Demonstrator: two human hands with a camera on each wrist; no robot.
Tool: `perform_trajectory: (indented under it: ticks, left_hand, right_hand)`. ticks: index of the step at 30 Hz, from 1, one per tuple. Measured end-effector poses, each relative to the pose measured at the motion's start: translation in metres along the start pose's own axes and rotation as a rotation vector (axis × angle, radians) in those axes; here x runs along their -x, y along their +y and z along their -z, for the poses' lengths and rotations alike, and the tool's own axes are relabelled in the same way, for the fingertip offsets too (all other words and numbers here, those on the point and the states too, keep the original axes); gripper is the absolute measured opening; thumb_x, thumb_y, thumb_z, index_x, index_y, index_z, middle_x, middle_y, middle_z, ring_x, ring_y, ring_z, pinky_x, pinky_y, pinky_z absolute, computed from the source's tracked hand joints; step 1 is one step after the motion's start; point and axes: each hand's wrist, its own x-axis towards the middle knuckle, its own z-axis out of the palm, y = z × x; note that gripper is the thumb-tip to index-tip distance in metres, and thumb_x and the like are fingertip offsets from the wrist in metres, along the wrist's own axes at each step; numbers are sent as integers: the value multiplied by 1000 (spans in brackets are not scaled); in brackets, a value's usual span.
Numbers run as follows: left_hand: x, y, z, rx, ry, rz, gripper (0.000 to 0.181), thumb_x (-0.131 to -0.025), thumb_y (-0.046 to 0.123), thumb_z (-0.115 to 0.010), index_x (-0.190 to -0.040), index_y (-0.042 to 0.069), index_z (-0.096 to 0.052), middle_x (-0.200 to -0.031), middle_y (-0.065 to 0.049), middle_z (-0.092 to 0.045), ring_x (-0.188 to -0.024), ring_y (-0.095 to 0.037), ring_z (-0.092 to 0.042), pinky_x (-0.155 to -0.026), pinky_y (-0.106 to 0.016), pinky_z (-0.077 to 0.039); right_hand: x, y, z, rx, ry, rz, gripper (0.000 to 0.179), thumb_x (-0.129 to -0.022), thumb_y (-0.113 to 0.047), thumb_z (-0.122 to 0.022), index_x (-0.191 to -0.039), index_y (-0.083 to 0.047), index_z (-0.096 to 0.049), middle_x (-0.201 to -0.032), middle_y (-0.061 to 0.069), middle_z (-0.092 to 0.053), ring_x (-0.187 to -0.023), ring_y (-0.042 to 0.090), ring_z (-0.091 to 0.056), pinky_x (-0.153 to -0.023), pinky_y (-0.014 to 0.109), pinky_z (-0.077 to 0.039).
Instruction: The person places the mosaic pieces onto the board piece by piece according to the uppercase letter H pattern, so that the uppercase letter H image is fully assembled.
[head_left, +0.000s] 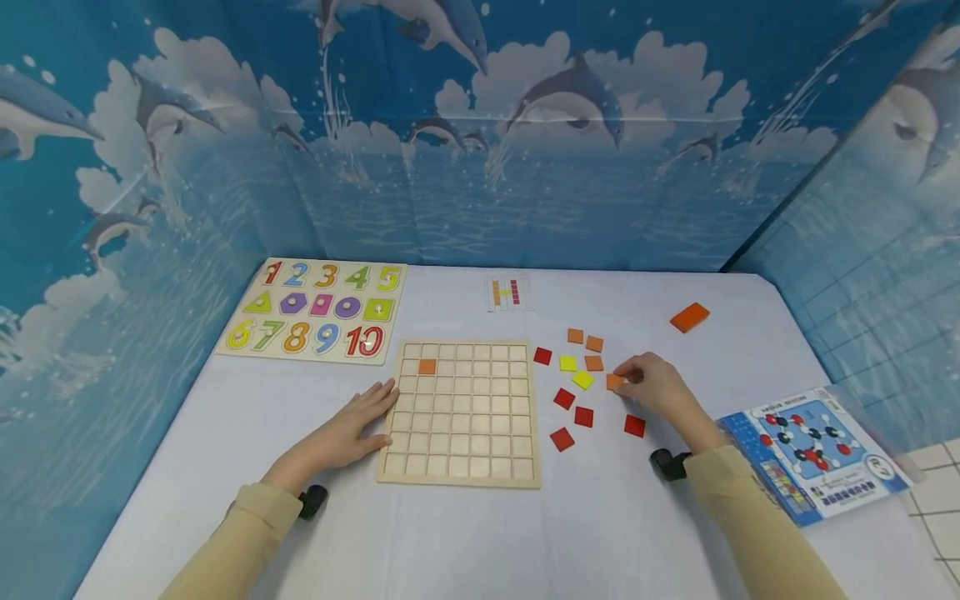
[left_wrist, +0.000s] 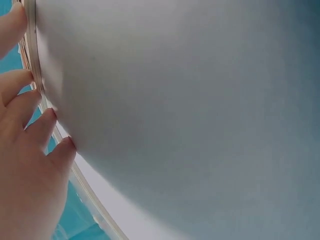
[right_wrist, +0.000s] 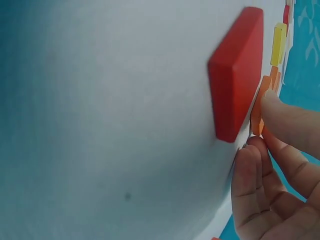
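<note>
A wooden grid board point(head_left: 459, 483) lies on the white table, with one orange tile point(head_left: 427, 367) in a cell near its upper left. My left hand point(head_left: 347, 429) touches the board's left edge, fingers spread; the left wrist view shows its fingertips point(left_wrist: 64, 145) against the edge. To the right of the board, my right hand point(head_left: 660, 390) pinches an orange square tile point(head_left: 615, 382) between thumb and finger, low at the tabletop. In the right wrist view a red tile point(right_wrist: 237, 75) lies nearest to this hand. Orange, yellow point(head_left: 567, 363) and several red tiles point(head_left: 583, 417) lie loose between hand and board.
Behind the board sits a small pattern card point(head_left: 510, 293). A number-and-shape puzzle board point(head_left: 311, 312) occupies the back left. An orange rectangular piece point(head_left: 690, 317) lies at the back right, and a blue-and-white package point(head_left: 817, 454) beside the right forearm. Dolphin-print curtains point(head_left: 480, 208) border the table.
</note>
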Motion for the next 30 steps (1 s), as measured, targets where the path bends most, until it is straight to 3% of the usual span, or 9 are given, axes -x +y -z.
perform_trajectory:
  ticks: [8, 17, 23, 30]
  left_hand:
    - [-2, 0, 0, -10, 11, -15, 73, -96, 21, -64, -155, 4, -25, -165, -14, -15, -152, -39, -12, -124, -57, -11]
    - [-8, 1, 2, -10, 3, -13, 74, -95, 21, -65, -155, 4, -25, -165, -13, -14, -152, -38, -11, -125, -56, -10]
    - [-7, 0, 2, -22, 8, -7, 75, -95, 21, -66, -155, 4, -26, -165, -13, -14, -152, -38, -12, -125, -55, -10]
    - [-3, 0, 1, -6, 3, 4, 75, -95, 21, -66, -155, 3, -26, -165, -14, -15, -152, -38, -11, -125, -55, -10]
  right_hand:
    - [0, -2, 3, -38, -31, -51, 31, -91, -13, -70, -116, 0, -58, -101, 18, -57, -93, 29, -53, -74, 30, -53]
    - [3, -10, 14, -85, -51, -5, 27, -92, -20, -69, -110, -2, -60, -98, 15, -59, -89, 26, -54, -71, 25, -49]
    - [1, -33, 11, -172, -68, 72, 30, -91, -24, -71, -110, -2, -62, -95, 11, -63, -84, 21, -59, -71, 22, -51]
    - [-1, -80, -16, -270, -123, 150, 24, -90, -23, -72, -106, -6, -66, -93, 7, -67, -80, 21, -64, -72, 26, -54]
